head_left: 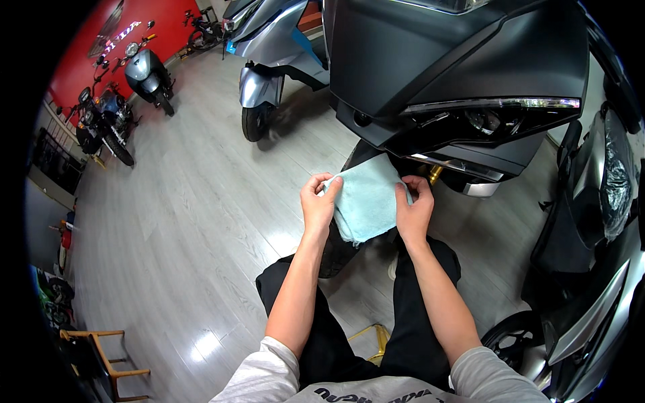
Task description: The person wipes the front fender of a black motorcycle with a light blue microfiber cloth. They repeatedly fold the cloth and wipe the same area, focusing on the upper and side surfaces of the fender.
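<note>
A folded light-blue cloth (368,201) is stretched between my two hands, above my knees. My left hand (318,199) pinches its left edge between thumb and fingers. On the opposite edge, my right hand (414,207) grips the cloth the same way. Directly beyond it looms the matte-black front of a scooter (430,54), with a dark headlight (487,121) and a thin bright strip. Behind the cloth, the scooter's front tyre (336,256) is mostly hidden. A gold-coloured fork part (435,176) shows to the right of the cloth.
A silver scooter (263,87) stands beyond at the left. Another scooter (578,221) is close on my right. Parked motorcycles (104,127) line the far left by a red wall (74,67). A wooden chair (101,356) sits at lower left, and a yellow frame (379,342) lies between my legs.
</note>
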### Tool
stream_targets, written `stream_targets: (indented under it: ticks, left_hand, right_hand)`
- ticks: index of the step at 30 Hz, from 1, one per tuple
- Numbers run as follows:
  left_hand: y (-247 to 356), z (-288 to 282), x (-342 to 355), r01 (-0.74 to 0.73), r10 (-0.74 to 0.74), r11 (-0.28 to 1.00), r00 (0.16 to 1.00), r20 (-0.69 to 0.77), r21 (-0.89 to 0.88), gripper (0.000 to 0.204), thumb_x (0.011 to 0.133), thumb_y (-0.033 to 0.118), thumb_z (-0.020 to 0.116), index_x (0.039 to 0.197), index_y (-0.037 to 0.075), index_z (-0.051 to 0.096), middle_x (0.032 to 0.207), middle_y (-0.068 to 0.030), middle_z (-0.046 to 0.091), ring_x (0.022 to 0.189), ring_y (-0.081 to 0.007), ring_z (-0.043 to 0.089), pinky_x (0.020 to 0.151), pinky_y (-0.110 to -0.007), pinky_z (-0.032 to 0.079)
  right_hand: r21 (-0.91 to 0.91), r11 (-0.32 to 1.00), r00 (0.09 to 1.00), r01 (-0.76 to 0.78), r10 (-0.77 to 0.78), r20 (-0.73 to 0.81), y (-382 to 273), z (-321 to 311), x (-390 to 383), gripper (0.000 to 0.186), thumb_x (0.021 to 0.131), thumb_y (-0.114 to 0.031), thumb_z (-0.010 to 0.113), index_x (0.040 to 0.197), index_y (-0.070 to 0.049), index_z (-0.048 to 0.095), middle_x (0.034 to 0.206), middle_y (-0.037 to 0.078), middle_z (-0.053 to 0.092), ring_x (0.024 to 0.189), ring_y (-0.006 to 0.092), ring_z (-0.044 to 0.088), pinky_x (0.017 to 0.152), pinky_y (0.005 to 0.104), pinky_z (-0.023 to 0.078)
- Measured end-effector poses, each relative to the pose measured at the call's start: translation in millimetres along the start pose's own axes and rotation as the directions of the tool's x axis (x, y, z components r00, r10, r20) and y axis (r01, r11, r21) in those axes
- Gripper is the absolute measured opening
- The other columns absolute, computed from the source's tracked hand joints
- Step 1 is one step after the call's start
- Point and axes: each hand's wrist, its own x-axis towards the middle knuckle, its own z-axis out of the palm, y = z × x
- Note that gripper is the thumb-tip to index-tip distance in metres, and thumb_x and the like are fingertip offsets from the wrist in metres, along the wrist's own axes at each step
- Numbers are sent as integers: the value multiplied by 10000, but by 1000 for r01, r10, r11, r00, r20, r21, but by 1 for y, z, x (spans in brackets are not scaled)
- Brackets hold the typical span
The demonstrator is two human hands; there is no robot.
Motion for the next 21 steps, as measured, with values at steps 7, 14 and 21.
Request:
stream_targets:
  ticks: [7,14,21]
  left_hand:
    - [-10,3,2,-57,47,985,997,61,164,156,898,167,741,917,36,658,831,40,615,755,-49,515,693,-219,423]
    - [-5,3,0,-71,65,985,997,44,158,181,903,184,734,859,38,636,805,39,598,766,-60,506,705,-229,414]
    - [0,14,2,-124,114,977,991,67,173,213,913,198,724,825,26,634,796,29,603,765,-73,512,724,-251,423]
  right_hand:
    - [253,938,962,-238,264,-71,13,-7,14,200,850,-39,704,1028,23,634,851,32,619,782,115,568,749,246,448]
    - [435,851,934,-292,351,-59,16,-7,15,201,863,7,692,1057,18,639,869,2,603,794,74,542,733,223,428]
    - [108,993,983,39,-19,-183,46,1,58,58,906,-22,678,942,15,653,870,8,636,798,69,568,704,231,435]
